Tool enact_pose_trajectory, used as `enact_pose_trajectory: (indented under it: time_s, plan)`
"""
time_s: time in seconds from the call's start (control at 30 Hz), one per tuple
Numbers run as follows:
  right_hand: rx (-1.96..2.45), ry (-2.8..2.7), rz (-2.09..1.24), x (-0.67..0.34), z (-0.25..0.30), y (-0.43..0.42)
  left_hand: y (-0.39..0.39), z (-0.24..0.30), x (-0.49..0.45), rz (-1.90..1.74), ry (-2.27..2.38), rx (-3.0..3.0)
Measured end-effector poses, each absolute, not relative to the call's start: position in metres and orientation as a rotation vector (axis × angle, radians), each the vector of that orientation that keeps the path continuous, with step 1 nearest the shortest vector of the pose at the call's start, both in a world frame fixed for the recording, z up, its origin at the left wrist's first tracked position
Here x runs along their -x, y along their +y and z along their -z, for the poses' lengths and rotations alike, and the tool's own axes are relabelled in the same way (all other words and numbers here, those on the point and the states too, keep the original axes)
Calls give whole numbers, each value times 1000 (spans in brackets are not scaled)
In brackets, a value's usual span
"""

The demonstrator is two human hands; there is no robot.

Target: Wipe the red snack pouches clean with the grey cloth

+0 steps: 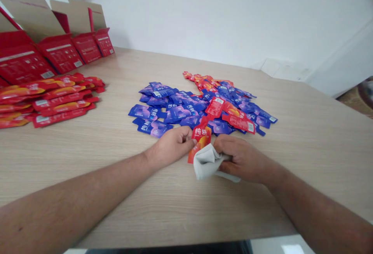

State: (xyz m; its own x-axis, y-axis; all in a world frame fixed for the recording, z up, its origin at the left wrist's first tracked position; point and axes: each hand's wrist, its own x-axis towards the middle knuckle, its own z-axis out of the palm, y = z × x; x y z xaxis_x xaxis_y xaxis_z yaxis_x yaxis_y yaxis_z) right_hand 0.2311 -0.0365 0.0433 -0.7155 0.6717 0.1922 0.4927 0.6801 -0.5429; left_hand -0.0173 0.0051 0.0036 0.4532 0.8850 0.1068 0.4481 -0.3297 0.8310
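Note:
My left hand [176, 145] pinches the left edge of a red sachet [201, 133] with white characters and an orange pattern, held near the front of the pile. My right hand [241, 157] is closed around a folded pale grey cloth [207, 161], which overlaps the sachet's lower right part. Just beyond both hands lies a loose heap of blue-purple sachets [180, 110]. Some red sachets [239, 124] lie on top of the heap, and more red ones show at its back.
Stacked red sachets [64, 96] lie at the left of the wooden table [122, 203]. Behind them stand several red cartons [61, 52] with raised brown flaps. A white wall [204, 17] rises along the back edge, with a flat whitish piece [284, 69] at the back right.

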Motion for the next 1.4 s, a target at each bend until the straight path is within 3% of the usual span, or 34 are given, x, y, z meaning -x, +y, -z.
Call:
enact_pose_trajectory:
  time_s: [0.3, 0.67, 0.97, 1.17, 1.4]
  plan:
    - [1018, -2580, -373, -214, -64, -14, 9, 5, 27, -756, 982, -1733]
    - [995, -2447, -149, -220, -26, -17, 8, -2, 26, -696, 1023, -1719]
    - [1022, -2327, 53, -223, -29, -27, 11, -2, 23, -639, 805, -1657]
    - [898, -2496, -35, -214, -26, -34, 14, -1, 26, -663, 827, -1710]
    - [1070, -2340, 43, -224, -25, -24, 12, -5, 24, -606, 782, -1668]
